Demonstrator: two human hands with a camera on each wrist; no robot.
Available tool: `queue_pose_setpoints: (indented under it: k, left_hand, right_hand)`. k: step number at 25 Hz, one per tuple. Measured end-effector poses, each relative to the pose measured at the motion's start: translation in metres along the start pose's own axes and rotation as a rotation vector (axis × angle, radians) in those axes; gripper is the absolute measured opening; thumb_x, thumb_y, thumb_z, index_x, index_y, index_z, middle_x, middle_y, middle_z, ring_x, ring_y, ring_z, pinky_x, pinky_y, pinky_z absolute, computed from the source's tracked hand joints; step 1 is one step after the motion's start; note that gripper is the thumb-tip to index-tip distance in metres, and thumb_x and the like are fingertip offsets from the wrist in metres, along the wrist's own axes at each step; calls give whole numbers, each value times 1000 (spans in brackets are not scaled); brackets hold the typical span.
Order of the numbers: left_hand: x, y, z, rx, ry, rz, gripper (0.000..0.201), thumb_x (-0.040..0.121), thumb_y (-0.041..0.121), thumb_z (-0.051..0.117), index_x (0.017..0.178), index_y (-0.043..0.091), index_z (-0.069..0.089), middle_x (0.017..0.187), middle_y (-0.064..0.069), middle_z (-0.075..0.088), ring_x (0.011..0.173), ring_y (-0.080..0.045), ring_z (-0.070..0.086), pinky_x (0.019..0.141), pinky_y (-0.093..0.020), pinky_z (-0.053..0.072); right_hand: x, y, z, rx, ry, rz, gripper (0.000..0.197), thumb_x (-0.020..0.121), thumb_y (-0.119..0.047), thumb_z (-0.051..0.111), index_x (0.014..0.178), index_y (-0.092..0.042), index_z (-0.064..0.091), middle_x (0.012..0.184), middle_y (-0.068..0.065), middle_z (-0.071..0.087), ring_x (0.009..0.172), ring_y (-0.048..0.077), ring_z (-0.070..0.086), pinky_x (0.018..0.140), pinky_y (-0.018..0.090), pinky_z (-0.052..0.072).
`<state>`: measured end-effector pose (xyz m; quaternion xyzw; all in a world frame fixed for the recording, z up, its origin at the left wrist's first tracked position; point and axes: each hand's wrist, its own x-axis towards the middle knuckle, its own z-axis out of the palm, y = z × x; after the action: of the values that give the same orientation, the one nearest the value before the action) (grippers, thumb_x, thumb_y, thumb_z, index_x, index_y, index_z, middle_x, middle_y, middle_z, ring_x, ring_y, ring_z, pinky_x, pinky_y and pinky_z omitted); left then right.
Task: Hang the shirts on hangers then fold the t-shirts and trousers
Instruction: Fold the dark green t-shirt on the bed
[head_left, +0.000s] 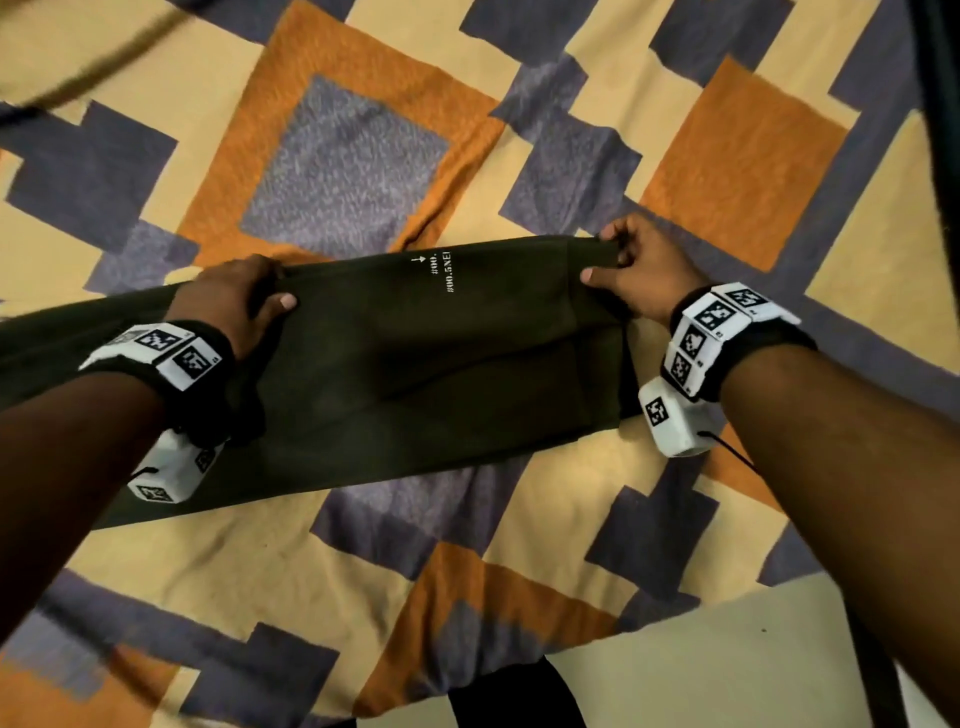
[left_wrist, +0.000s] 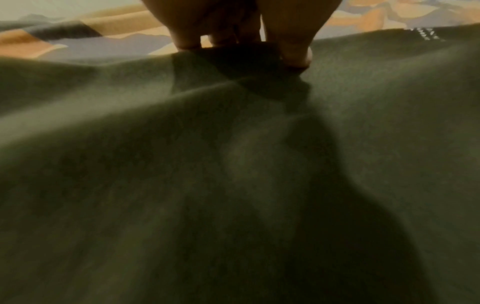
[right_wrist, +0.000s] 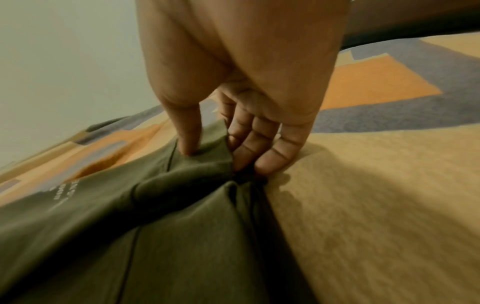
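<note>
A dark olive t-shirt (head_left: 415, 364) with small white lettering (head_left: 444, 273) lies folded lengthwise across the patterned bedspread (head_left: 337, 156). My left hand (head_left: 244, 296) pinches its far edge at the left, thumb on top; the left wrist view shows my left hand (left_wrist: 244, 41) bunching the olive t-shirt (left_wrist: 233, 185). My right hand (head_left: 623, 265) pinches the far right end. In the right wrist view my right hand (right_wrist: 215, 152) has its thumb on top and its fingers (right_wrist: 270, 156) under the olive t-shirt (right_wrist: 130, 226). The cloth is stretched between both hands.
The bedspread has orange, yellow and grey-purple blocks and covers the whole bed. Its near edge (head_left: 571, 654) drops to a pale floor (head_left: 727, 665) at the bottom right. A dark vertical post (head_left: 935, 104) stands at the far right.
</note>
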<state>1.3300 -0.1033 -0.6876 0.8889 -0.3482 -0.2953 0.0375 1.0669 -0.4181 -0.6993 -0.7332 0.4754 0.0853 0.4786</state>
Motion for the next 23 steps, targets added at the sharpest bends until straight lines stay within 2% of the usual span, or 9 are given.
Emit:
queue_pose_setpoints:
  k: [4, 6, 8, 10, 12, 15, 18, 20, 23]
  left_hand:
    - [-6, -13, -1, 38, 35, -53, 35, 89, 29, 61, 115, 7, 53, 113, -25, 56, 104, -44, 53, 88, -53, 44]
    - [-16, -28, -1, 95, 41, -154, 40, 91, 38, 56, 119, 11, 51, 118, -22, 55, 109, -42, 51, 91, -52, 38]
    - [-30, -49, -6, 156, 50, -267, 43, 92, 46, 49, 122, 15, 49, 123, -18, 55, 114, -38, 49, 96, -51, 31]
    - [-42, -79, -12, 199, 34, -345, 46, 93, 52, 43, 125, 19, 49, 126, -16, 55, 116, -37, 48, 99, -51, 25]
    - [-54, -118, -21, 242, -9, -428, 50, 93, 56, 39, 127, 21, 49, 126, -17, 55, 116, -38, 47, 101, -54, 24]
    - [-68, -156, -33, 182, -37, -480, 55, 92, 55, 44, 129, 14, 52, 129, -21, 53, 119, -42, 45, 102, -54, 25]
    - [-81, -186, -46, 81, -9, -477, 52, 93, 48, 51, 130, 11, 53, 132, -23, 50, 122, -44, 41, 101, -52, 26]
    - [-89, -208, -49, 85, 40, -512, 54, 89, 52, 54, 129, 16, 54, 135, -20, 44, 126, -42, 35, 102, -55, 25]
    - [-102, -238, -45, 120, 122, -528, 49, 87, 52, 58, 120, 17, 59, 133, -17, 34, 123, -41, 31, 101, -53, 28]
  right_hand:
    - [-11, -10, 8, -75, 134, -93, 40, 83, -9, 70, 116, -20, 51, 89, -2, 53, 84, 14, 55, 83, 34, 49]
    - [-24, -18, 16, -272, 225, -186, 40, 83, -14, 69, 119, -17, 52, 115, 7, 54, 107, 26, 54, 93, 44, 47]
    - [-46, -30, 35, -512, 322, -247, 37, 83, -23, 67, 117, -14, 54, 124, 16, 49, 116, 38, 46, 95, 50, 41]
    - [-73, -46, 66, -584, 346, -318, 25, 85, -27, 63, 106, -15, 60, 116, 17, 53, 110, 39, 48, 90, 49, 38]
    - [-98, -62, 118, -457, 206, -394, 13, 85, -26, 62, 90, -15, 64, 99, 14, 60, 94, 37, 56, 81, 45, 45]
    - [-138, -84, 209, -52, -125, -50, 13, 87, -24, 67, 87, -10, 66, 85, 11, 67, 74, 25, 63, 67, 35, 51]
    - [-177, -113, 284, 497, -223, 489, 26, 89, -18, 67, 112, -11, 59, 96, 10, 67, 60, 17, 60, 51, 27, 49]
    - [-190, -126, 312, 690, -201, 624, 30, 88, -17, 68, 115, -16, 54, 100, 9, 67, 52, 14, 58, 48, 27, 50]
    - [-196, -145, 342, 884, -174, 638, 35, 87, -16, 69, 118, -14, 53, 100, 9, 67, 48, 11, 58, 48, 26, 51]
